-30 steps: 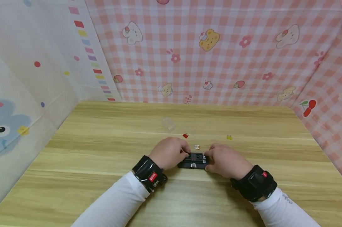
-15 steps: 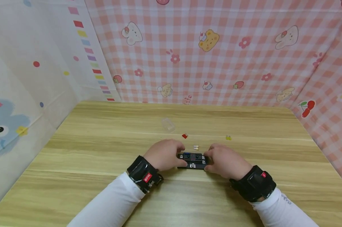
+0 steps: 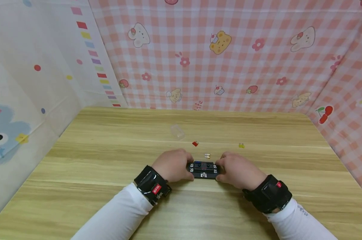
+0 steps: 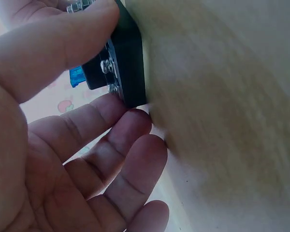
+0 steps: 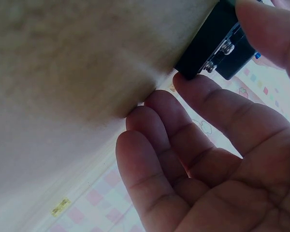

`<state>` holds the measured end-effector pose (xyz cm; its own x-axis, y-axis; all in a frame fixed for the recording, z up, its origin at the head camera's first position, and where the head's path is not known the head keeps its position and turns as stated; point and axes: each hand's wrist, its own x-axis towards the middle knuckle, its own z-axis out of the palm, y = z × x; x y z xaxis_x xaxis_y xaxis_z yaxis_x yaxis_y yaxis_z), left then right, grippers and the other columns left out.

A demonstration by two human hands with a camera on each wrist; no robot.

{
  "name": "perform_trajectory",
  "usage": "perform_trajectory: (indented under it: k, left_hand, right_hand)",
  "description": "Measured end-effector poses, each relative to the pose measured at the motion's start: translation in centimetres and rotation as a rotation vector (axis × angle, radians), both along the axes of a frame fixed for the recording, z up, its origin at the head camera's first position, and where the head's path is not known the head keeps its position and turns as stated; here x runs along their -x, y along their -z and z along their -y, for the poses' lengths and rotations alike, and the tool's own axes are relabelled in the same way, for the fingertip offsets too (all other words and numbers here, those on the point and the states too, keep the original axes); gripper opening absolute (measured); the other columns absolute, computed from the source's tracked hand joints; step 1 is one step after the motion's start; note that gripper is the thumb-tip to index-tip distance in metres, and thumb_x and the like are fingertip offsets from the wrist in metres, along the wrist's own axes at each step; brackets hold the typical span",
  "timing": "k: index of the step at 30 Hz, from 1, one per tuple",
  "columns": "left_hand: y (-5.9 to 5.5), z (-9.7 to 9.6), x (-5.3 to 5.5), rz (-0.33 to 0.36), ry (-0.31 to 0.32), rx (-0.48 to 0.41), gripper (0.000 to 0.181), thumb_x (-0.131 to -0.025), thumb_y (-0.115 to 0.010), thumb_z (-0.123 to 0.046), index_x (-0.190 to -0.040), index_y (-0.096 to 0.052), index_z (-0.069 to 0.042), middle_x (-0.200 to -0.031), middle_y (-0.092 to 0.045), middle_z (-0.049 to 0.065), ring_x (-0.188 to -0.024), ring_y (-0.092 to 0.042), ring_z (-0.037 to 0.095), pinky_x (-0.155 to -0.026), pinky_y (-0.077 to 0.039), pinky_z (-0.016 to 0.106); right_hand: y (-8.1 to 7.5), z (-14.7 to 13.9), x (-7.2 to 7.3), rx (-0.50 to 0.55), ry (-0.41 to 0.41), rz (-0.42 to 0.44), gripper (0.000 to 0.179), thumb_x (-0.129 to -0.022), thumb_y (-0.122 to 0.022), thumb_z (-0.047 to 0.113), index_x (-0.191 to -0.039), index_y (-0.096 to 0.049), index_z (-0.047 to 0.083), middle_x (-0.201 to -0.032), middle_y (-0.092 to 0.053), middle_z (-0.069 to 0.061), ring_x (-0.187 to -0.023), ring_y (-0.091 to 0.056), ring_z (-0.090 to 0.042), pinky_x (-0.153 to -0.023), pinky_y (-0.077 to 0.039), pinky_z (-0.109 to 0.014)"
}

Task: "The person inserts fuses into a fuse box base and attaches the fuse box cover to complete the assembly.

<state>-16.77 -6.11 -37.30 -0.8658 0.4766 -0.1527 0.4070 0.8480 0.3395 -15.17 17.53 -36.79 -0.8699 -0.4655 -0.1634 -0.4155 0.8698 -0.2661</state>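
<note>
A black fuse block (image 3: 203, 170) with metal screw terminals lies on the wooden table in the head view. My left hand (image 3: 172, 165) holds its left end between thumb and fingers, while my right hand (image 3: 240, 170) grips the opposite end. A blue blade fuse (image 4: 77, 76) sits in the block and sticks out from its top in the left wrist view. Just beyond the block lies a clear blade fuse (image 3: 207, 155). Farther back are a red blade fuse (image 3: 195, 143) and, to the right, a yellow blade fuse (image 3: 241, 145).
A transparent plastic cover (image 3: 177, 132) rests on the table (image 3: 109, 146) behind my left hand. Pink checked cloth (image 3: 199, 76) hangs along the table's back edge, with printed cloth on both sides.
My left hand has drawn back from the top of the block near the blue fuse and now grasps the block's left end. My right hand has stayed in place.
</note>
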Motion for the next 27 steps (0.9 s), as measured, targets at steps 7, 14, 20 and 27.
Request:
perform_trajectory:
  k: [7,14,20,27]
  left_hand:
    - [0.00,-0.09,-0.04,-0.008,0.000,0.001,0.056,-0.077,-0.092,-0.042,-0.123,-0.077,-0.014,-0.114,-0.074,0.001,-0.090,-0.065,0.013,-0.088,-0.055,0.039]
    - [0.10,-0.06,-0.01,-0.006,-0.001,0.002,0.055,-0.077,-0.092,-0.042,-0.122,-0.078,-0.015,-0.111,-0.074,-0.001,-0.089,-0.064,0.012,-0.088,-0.054,0.037]
    - [0.08,-0.16,-0.02,0.000,-0.005,0.008,0.054,-0.078,-0.092,-0.041,-0.123,-0.078,-0.015,-0.113,-0.074,0.000,-0.089,-0.064,0.013,-0.088,-0.054,0.037]
    - [0.12,-0.22,0.01,-0.020,0.007,0.024,0.052,-0.077,-0.092,-0.043,-0.119,-0.079,-0.015,-0.107,-0.073,-0.002,-0.085,-0.062,0.012,-0.083,-0.053,0.035]
  right_hand:
    - [-0.01,-0.03,0.02,0.003,-0.004,-0.002,0.038,-0.085,-0.088,0.025,-0.117,-0.079,0.008,-0.097,-0.063,0.000,-0.078,-0.054,-0.012,-0.070,-0.048,-0.030]
    - [-0.03,-0.02,0.01,0.003,-0.011,-0.010,0.039,-0.085,-0.088,0.025,-0.118,-0.079,0.008,-0.097,-0.064,0.000,-0.078,-0.054,-0.012,-0.070,-0.048,-0.029]
    - [0.02,0.00,0.02,0.003,-0.021,-0.016,0.039,-0.085,-0.088,0.025,-0.118,-0.078,0.006,-0.096,-0.063,0.000,-0.078,-0.053,-0.012,-0.070,-0.048,-0.029]
    - [0.30,-0.08,0.07,0.008,-0.051,-0.051,0.035,-0.084,-0.089,0.023,-0.112,-0.079,0.006,-0.091,-0.061,0.002,-0.076,-0.050,-0.011,-0.069,-0.045,-0.027]
